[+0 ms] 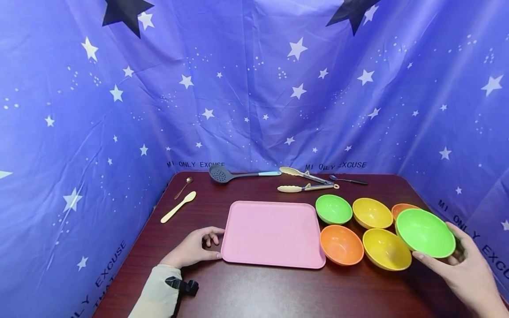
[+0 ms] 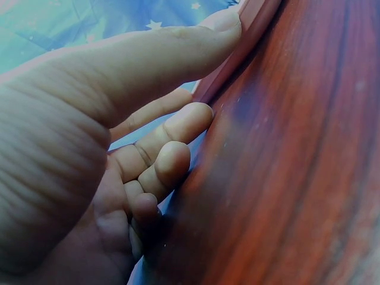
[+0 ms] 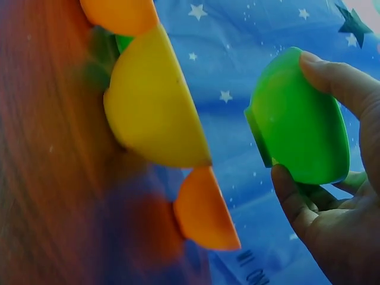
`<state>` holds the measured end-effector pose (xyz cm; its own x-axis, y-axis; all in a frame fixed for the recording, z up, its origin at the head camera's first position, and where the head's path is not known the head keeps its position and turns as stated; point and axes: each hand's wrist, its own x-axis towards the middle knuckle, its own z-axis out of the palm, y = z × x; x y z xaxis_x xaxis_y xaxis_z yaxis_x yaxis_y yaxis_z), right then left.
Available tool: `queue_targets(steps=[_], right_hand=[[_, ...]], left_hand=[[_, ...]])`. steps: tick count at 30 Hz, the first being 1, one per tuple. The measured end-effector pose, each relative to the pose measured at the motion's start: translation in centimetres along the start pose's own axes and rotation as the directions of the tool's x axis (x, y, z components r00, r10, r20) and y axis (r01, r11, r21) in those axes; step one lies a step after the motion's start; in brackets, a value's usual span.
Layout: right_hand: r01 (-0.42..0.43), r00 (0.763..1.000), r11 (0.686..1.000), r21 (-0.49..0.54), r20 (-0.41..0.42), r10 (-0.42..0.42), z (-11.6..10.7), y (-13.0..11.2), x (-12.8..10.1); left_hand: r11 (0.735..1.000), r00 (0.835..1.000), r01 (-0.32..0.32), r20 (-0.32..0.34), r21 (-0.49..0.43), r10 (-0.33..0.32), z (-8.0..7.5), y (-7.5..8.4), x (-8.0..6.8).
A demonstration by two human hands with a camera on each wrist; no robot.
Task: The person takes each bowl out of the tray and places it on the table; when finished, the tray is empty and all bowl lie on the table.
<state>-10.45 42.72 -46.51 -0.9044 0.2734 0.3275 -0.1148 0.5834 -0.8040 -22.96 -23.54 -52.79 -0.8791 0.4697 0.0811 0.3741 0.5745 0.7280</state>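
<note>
My right hand (image 1: 463,263) grips a green bowl (image 1: 425,232) by its right side, thumb near the rim and fingers beneath. In the right wrist view the held bowl (image 3: 300,122) is raised off the table, apart from the yellow bowl (image 3: 157,101). At the left edge of a pink rectangular tray (image 1: 274,234), my left hand (image 1: 195,247) rests with thumb and index finger spread along the side. The left wrist view has the thumb (image 2: 178,50) against the tray's rim and the other fingers loosely bent. The tray lies flat on the table.
Right of the tray sit another green bowl (image 1: 334,209), two yellow bowls and two orange bowls, one partly hidden. Behind lie a slotted spatula (image 1: 221,174), tongs (image 1: 308,182) and a dark-handled spoon (image 1: 350,179). At left are a cream spoon (image 1: 179,206) and a small metal spoon (image 1: 184,187).
</note>
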Motion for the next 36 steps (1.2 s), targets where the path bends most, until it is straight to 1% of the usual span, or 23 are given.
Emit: queue_targets(steps=[4,7,11,17,20,30,34,36], right_hand=[[-0.027,1.000,1.000,0.009,0.005,0.027,-0.6,1.1,-0.3],[-0.073,0.997,0.997,-0.033,-0.001,0.073,-0.8,2.0,-0.5],[-0.139,0.990,0.985,-0.103,-0.006,0.139,-1.3,3.0,-0.6],[-0.206,0.977,0.965,-0.162,0.023,0.212,-1.6,3.9,-0.9],[-0.219,0.973,0.959,-0.180,0.038,0.229,-1.8,4.4,-0.9],[-0.219,0.974,0.971,-0.100,0.031,0.223,-2.0,6.5,-1.4],[-0.242,0.966,0.964,-0.115,0.064,0.250,-2.2,7.0,-1.4],[-0.231,0.966,0.965,-0.123,0.088,0.242,-2.4,7.2,-1.4]], left_hand=[[1.000,1.000,0.003,0.004,-0.007,-0.003,0.0,0.0,-0.1],[1.000,1.000,0.001,0.001,-0.007,-0.001,0.1,0.1,-0.1],[1.000,1.000,0.003,-0.002,-0.001,-0.003,0.1,0.1,-0.1],[1.000,1.000,0.008,-0.003,-0.006,-0.009,0.0,0.2,-0.1],[1.000,1.000,0.009,-0.004,-0.002,-0.009,0.0,0.2,-0.1],[1.000,1.000,0.005,-0.005,0.001,-0.005,-0.1,0.2,0.0],[1.000,1.000,0.006,-0.003,0.003,-0.006,-0.1,0.2,0.0],[1.000,1.000,0.008,-0.002,0.003,-0.008,-0.1,0.2,0.0]])
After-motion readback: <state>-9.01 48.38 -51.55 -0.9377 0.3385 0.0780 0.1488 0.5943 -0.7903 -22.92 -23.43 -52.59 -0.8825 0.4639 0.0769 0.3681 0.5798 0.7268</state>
